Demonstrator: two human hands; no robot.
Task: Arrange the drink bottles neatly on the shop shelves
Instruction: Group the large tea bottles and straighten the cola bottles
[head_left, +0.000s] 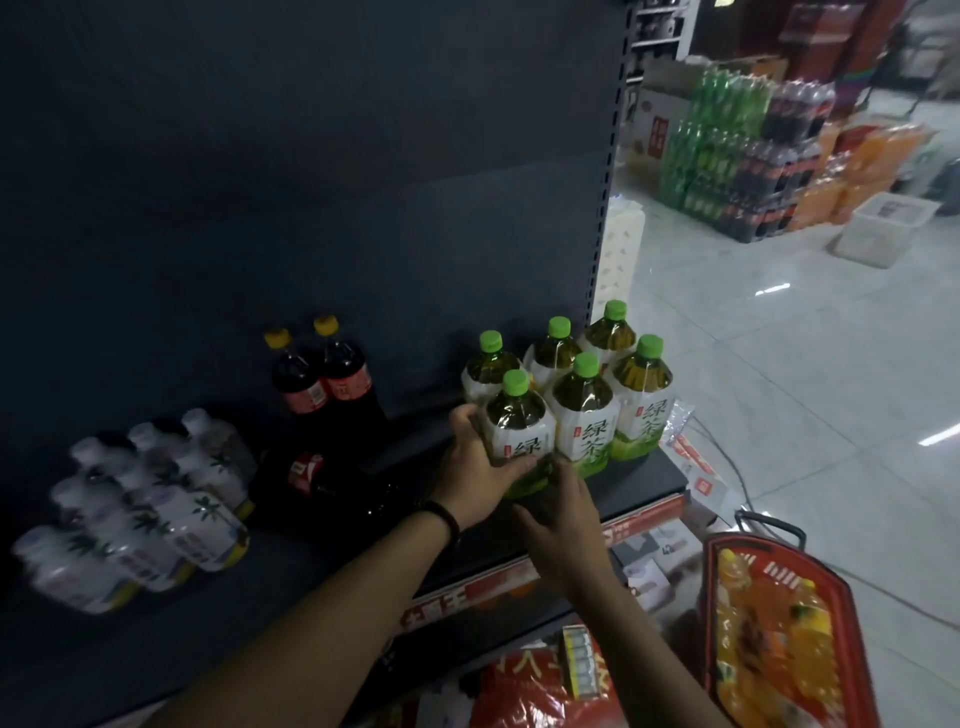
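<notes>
Several green-capped green tea bottles stand in two rows at the right end of the dark shelf (332, 551). My left hand (475, 467) grips the left side of the nearest green tea bottle (517, 415), its thumb lying across the label. My right hand (563, 506) holds the same bottle low at its base from the front. Two dark cola bottles with yellow caps (322, 374) stand to the left, and another dark bottle (311, 475) lies on its side in front of them. A shrink-wrapped pack of pale bottles (145, 509) lies at the left.
A red shopping basket (779, 629) with orange drink bottles sits on the floor at the lower right. Stacked soda packs (743, 150) and a white bin (878, 228) stand across the tiled aisle. The lower shelf holds red-wrapped goods (540, 686).
</notes>
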